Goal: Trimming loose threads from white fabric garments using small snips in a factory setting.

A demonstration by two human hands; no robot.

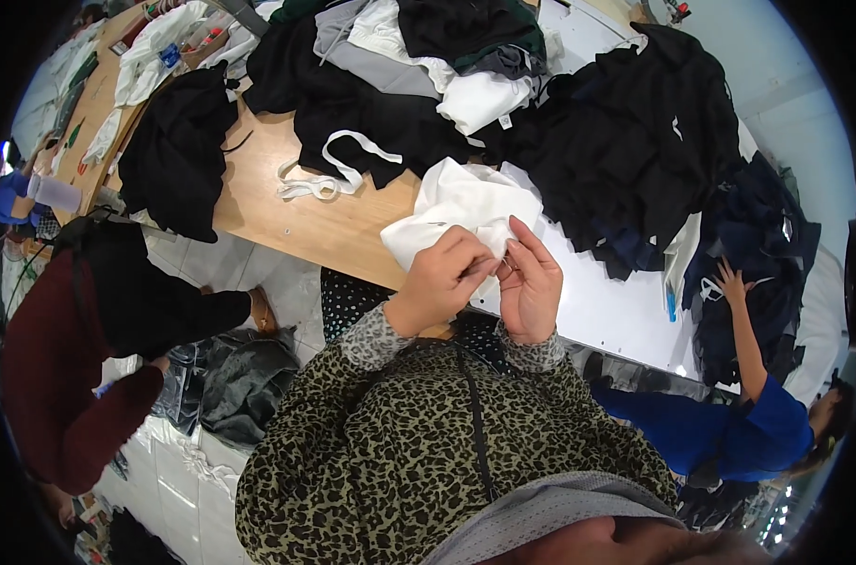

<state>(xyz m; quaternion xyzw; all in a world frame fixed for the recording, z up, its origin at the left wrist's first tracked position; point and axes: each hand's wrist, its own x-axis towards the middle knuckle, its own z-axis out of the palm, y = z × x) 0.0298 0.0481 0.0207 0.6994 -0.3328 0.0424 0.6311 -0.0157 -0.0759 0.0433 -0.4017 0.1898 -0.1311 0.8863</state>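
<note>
A crumpled white cloth piece lies at the table's near edge, just beyond my hands. My left hand is closed, its thumb and fingers pinched together against the cloth's near side. Right beside it, my right hand shows its palm side, with fingertips bent in to meet those of the left. Whatever is pinched between them is too small to make out. A white tape strip curls on the wood to the left of the cloth.
Black garments spread over the table's right side, beside a mixed clothes heap. Another black garment hangs off the left edge. A person in blue reaches onto dark navy cloth; a person in maroon is at left.
</note>
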